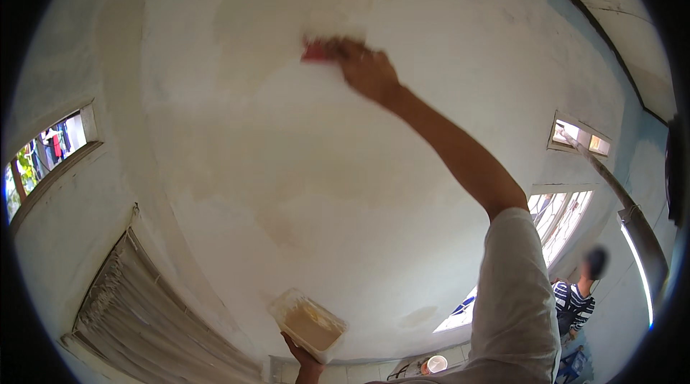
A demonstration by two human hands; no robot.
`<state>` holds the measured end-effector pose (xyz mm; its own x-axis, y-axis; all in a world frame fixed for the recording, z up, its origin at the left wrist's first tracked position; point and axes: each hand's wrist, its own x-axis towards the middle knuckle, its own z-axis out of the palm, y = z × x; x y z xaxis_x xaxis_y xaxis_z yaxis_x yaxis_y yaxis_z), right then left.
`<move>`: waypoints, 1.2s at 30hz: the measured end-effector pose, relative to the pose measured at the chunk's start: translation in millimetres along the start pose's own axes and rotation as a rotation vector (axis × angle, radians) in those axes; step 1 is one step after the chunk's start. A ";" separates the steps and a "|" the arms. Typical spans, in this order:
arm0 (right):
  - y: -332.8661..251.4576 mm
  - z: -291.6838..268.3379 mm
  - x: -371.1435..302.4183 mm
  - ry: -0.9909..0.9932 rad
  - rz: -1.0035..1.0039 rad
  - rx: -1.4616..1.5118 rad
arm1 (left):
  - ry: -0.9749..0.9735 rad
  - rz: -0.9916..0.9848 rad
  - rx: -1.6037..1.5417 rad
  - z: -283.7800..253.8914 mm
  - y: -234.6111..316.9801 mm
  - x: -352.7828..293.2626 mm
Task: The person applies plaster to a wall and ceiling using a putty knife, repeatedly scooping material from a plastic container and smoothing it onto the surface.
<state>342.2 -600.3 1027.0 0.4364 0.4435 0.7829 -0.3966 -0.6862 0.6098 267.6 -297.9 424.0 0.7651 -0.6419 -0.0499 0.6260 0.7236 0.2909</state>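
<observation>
Red scraper (315, 51), likely light and stiff, best held along its back, fills the right hand (369, 69); the left hand's grip (307, 357) clasps a plastic tub (287, 303).

My right grip (366, 68) is raised before me at the upper part of the wall (402, 219), the tool (316, 51) in it, to its left. Low in front, my left grip (303, 355) is at the lower left of the tub (336, 347), with paste (310, 324) inside. Far left is a side window (54, 141), a curtain (147, 305) below it. On my right, an upper window (598, 144) sits above a lower window (563, 215); a pole (607, 177) slants beside them, a person (575, 299) below. The bucket (435, 364) lies low, between tub and person.
</observation>
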 end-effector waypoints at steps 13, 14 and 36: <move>156.0 -39.7 189.9 0.273 0.074 0.067 | 0.027 0.095 -0.032 -2.1 9.3 23.7; 157.5 -36.1 190.1 0.197 0.125 0.009 | 0.040 0.091 -0.026 -5.8 7.9 24.0; -237.7 -120.9 -157.0 -0.518 0.641 1.358 | -0.116 0.231 -0.001 4.0 76.1 16.8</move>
<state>270.4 -437.1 774.1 0.8163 -0.1507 0.5576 0.2460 -0.7827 -0.5717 327.5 -254.6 449.1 0.8655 -0.4844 0.1274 0.4369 0.8545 0.2810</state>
